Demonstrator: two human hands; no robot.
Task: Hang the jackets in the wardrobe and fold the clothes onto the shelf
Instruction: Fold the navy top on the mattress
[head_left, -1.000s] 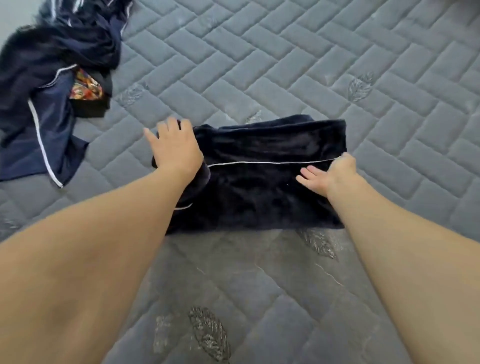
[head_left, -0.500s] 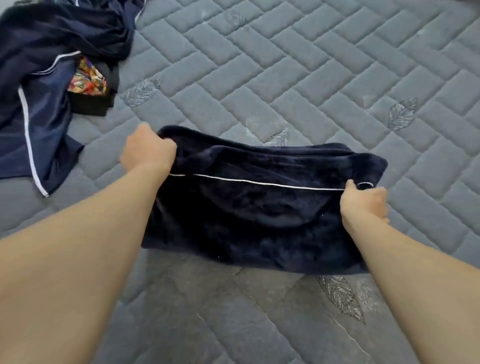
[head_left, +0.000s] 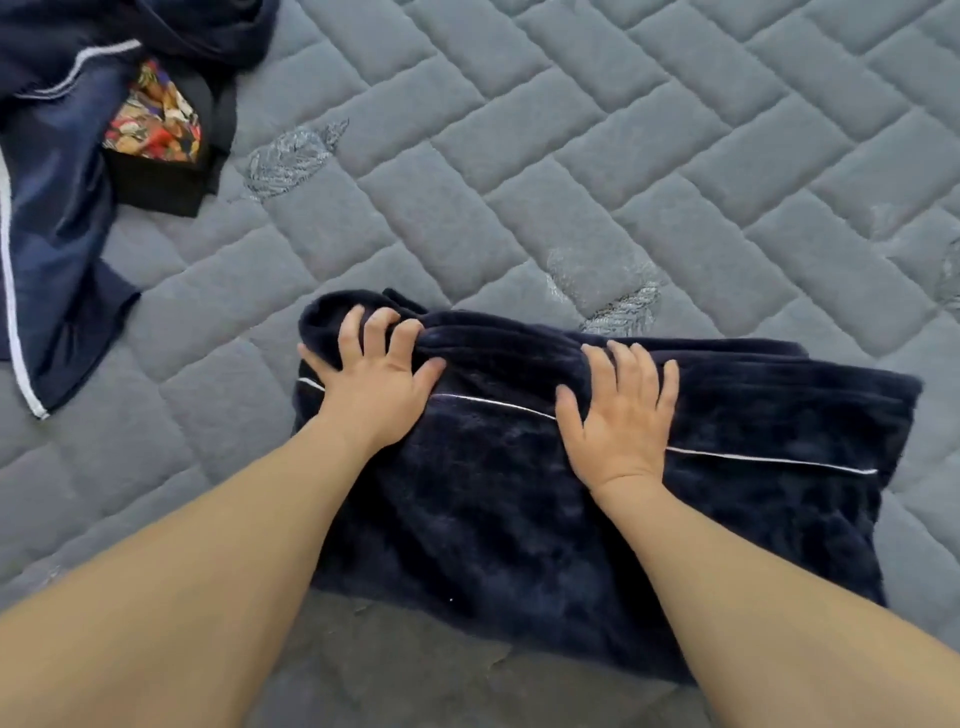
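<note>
A folded dark navy fleece garment (head_left: 727, 519) with a thin white piping line lies flat on the grey quilted mattress (head_left: 571, 156). My left hand (head_left: 374, 384) rests on its far left corner, fingers spread and slightly bent into the fabric. My right hand (head_left: 621, 415) lies flat on the middle of the garment near its far edge, fingers straight. Both forearms reach in from the bottom of the view.
A pile of navy clothes with white stripes (head_left: 57, 218) lies at the far left, with a black garment showing a colourful print (head_left: 153, 130) on it. No wardrobe or shelf is in view.
Both hands let go of the garment's two ends and moved onto its top. The garment now lies flat, nearer and further right in view.
</note>
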